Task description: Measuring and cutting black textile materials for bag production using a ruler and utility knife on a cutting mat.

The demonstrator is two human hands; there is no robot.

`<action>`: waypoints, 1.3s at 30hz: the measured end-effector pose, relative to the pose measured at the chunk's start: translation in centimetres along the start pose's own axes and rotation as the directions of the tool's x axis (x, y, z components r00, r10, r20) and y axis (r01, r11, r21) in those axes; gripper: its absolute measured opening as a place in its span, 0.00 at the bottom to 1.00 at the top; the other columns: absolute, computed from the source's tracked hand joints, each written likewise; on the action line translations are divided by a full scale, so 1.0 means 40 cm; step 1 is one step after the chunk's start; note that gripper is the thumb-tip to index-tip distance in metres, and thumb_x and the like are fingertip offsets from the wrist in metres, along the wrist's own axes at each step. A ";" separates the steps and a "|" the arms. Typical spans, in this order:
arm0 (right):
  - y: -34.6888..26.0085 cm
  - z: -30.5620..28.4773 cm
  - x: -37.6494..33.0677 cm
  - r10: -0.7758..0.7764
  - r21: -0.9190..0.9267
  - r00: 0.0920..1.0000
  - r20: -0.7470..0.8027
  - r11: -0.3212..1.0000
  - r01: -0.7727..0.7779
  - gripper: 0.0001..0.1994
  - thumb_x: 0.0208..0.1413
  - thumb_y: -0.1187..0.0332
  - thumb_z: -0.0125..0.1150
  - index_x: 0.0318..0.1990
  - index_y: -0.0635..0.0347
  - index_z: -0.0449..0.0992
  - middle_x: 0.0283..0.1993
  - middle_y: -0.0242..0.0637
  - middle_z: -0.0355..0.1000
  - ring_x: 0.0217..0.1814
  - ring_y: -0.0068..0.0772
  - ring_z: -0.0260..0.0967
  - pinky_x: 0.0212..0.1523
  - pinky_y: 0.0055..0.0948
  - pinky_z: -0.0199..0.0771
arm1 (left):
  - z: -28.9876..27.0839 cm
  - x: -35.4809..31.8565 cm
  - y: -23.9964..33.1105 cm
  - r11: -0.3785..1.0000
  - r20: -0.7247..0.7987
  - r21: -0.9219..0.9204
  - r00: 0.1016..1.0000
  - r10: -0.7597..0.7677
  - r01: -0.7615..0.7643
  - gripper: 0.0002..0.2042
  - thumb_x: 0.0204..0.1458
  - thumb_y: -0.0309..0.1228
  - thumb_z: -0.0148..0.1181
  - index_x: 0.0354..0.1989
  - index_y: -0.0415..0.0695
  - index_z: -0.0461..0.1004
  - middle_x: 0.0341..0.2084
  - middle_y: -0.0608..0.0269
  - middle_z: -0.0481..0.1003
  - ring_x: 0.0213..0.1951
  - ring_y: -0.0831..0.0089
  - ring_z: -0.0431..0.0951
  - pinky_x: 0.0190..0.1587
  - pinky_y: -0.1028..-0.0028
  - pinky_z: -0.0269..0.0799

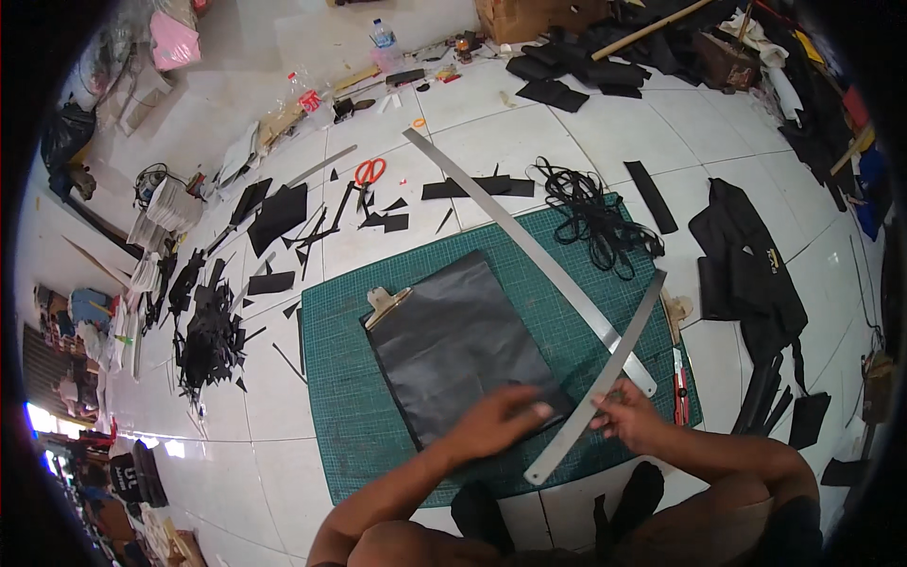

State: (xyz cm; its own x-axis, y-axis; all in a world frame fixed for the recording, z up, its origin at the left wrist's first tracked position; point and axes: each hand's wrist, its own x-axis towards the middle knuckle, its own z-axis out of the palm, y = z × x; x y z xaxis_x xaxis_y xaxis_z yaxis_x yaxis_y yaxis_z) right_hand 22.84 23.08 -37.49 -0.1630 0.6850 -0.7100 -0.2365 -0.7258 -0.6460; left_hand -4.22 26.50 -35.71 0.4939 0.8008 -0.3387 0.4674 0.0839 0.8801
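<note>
My right hand (627,416) is closed round the edge of a short steel ruler (625,352), which slants over the near right part of a green cutting mat (331,378). My left hand (501,416) rests with fingers apart on the lower part of a black sheet (463,331). A metal binder clip (385,304) with a pen lying at it grips the sheet's upper left corner. A longer steel ruler (515,227) runs diagonally across the mat, its near end passing under the short one. Beside the mat's right edge lies a red utility knife (680,387).
A coil of black cord (595,222) sits at the mat's far right corner. Orange-handled scissors (369,172) and black offcuts (222,321) lie on the tiled floor. To the right is a black bag (746,255). Plastic bottles (383,38) stand by the wall.
</note>
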 end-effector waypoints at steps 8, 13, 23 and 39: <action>-0.011 0.036 0.010 0.108 -0.125 0.973 0.204 0.989 -0.083 0.16 0.59 0.64 0.61 0.48 0.55 0.63 0.41 0.35 0.74 0.37 0.29 0.76 0.31 0.26 0.77 | 0.052 0.003 0.010 0.891 0.319 -0.417 0.947 -0.040 0.179 0.21 0.55 0.24 0.57 0.58 0.40 0.63 0.43 0.55 0.73 0.46 0.72 0.73 0.49 0.71 0.68; -0.008 -0.128 0.054 -0.185 -0.646 0.913 0.362 0.656 0.389 0.13 0.60 0.60 0.59 0.43 0.61 0.74 0.38 0.34 0.74 0.38 0.25 0.71 0.39 0.25 0.70 | -0.038 -0.142 -0.229 0.952 -0.111 0.122 0.957 -0.269 0.282 0.14 0.56 0.29 0.54 0.51 0.41 0.72 0.42 0.56 0.76 0.45 0.67 0.76 0.49 0.70 0.70; 0.002 -0.610 0.065 -0.665 -0.895 0.722 -0.193 0.421 0.149 0.17 0.53 0.59 0.65 0.39 0.64 0.72 0.29 0.42 0.74 0.31 0.32 0.73 0.35 0.31 0.72 | -0.114 -0.449 -0.439 0.878 -0.448 -0.313 0.759 -0.472 0.361 0.07 0.50 0.28 0.65 0.27 0.39 0.75 0.18 0.72 0.71 0.24 0.84 0.67 0.27 0.79 0.61; 0.093 -0.473 -0.004 -0.333 -0.884 0.940 -0.074 0.459 0.093 0.30 0.45 0.44 0.69 0.46 0.60 0.70 0.37 0.43 0.75 0.40 0.41 0.75 0.42 0.37 0.72 | -0.059 -0.407 -0.510 0.803 -0.484 0.576 0.855 0.187 0.151 0.20 0.36 0.32 0.67 0.41 0.43 0.71 0.35 0.52 0.69 0.40 0.52 0.69 0.43 0.57 0.63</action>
State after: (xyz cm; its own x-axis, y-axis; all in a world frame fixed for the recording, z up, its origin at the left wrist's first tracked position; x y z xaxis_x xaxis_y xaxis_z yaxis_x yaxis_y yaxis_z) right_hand 40.10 19.08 -45.06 -0.0036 0.8810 -0.4731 0.7230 -0.3246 -0.6099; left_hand -23.51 13.14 -47.37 0.1550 0.9873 0.0354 0.8723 -0.1536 0.4642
